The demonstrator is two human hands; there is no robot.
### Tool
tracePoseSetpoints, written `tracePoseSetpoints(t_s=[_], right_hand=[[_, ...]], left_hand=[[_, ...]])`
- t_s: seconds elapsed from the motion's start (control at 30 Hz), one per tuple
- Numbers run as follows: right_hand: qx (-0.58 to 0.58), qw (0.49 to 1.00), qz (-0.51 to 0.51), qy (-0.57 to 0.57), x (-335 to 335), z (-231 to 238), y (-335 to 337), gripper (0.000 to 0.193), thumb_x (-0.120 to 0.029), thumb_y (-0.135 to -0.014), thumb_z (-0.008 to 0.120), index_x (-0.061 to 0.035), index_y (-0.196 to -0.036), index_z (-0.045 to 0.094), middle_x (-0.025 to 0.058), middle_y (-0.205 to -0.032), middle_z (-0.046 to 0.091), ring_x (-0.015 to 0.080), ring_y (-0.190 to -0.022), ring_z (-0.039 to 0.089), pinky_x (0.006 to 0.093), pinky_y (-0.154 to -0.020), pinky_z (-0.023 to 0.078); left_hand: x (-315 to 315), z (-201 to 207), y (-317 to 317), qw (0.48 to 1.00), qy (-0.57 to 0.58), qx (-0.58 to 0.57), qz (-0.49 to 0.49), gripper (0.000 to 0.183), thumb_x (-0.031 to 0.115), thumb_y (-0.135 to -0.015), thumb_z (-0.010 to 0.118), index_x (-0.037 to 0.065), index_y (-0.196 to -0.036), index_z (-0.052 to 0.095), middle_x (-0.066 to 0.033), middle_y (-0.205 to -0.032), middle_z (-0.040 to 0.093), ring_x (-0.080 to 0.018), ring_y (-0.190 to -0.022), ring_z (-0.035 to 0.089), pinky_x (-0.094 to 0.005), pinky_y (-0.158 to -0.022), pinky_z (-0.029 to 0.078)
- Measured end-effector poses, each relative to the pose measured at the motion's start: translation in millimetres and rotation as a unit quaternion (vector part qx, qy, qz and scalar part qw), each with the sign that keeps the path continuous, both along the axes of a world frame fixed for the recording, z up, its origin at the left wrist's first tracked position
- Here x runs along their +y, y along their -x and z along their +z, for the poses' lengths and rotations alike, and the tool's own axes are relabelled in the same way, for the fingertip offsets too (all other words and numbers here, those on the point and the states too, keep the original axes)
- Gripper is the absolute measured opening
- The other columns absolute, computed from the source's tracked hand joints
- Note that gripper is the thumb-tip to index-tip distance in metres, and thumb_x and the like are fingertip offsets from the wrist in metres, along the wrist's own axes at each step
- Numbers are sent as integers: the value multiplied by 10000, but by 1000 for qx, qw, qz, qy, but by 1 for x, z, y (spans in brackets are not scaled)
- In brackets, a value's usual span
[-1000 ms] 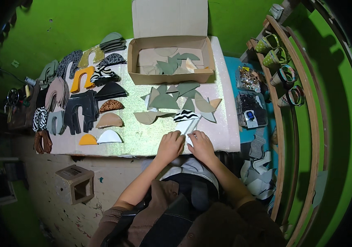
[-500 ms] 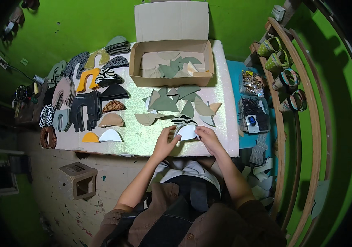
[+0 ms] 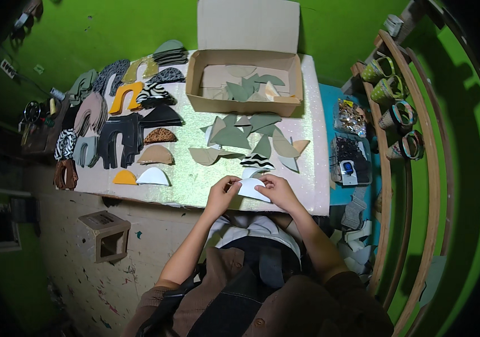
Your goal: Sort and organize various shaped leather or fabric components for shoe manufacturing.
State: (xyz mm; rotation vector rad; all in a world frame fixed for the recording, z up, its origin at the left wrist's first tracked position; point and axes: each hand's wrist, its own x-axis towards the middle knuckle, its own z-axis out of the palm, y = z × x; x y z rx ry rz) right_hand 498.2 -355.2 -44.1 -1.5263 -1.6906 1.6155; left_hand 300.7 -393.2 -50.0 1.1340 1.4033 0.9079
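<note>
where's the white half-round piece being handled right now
In the head view, the white half-round piece sits at the table's near edge, pinched between left hand and right hand, just below a zebra-striped piece.

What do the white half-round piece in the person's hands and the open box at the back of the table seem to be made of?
The white half-round piece, held between the left hand and right hand, looks like thin, matte sheet, perhaps leather, felt or card: flat, cleanly cut edge. The open box looks like plain brown cardboard: dull surface, folded flap standing up.
</note>
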Motion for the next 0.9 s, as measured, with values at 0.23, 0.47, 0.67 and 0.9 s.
tracePoseSetpoints(t_s=[0.23,0.47,0.67,0.9], right_hand=[[34,996,-6,-79,7,-1,53,235,-189,-814,627,-26,-982,615,80,-777,642,143,-668,591,274,-622,472],[28,996,15,-82,18,-1,131,203,-160,-803,624,-37,-965,627,79,-780,638,143,-674,588,271,-628,472],[28,996,26,-75,10,-11,218,174,-160,-809,602,-66,-955,625,97,-779,636,187,-705,609,299,-655,481],[-54,989,17,-133,3,-13,277,155,-133,-777,578,-66,-914,610,105,-782,642,256,-724,627,348,-640,491]], left_hand=[[-6,-1,47,992,-10,-34,119,180,135,-866,595,0,-985,602,-1,-758,582,-35,-621,459,-191,-547,372],[-9,2,134,989,-16,11,149,180,145,-867,594,-3,-968,610,5,-742,564,-31,-624,443,-193,-552,369],[-16,6,219,957,-120,249,88,168,111,-843,580,-15,-951,601,-131,-803,593,-228,-688,582,-310,-634,461],[-8,4,271,927,-161,340,6,135,100,-821,574,-14,-892,583,-182,-844,579,-360,-804,566,-408,-711,454]])
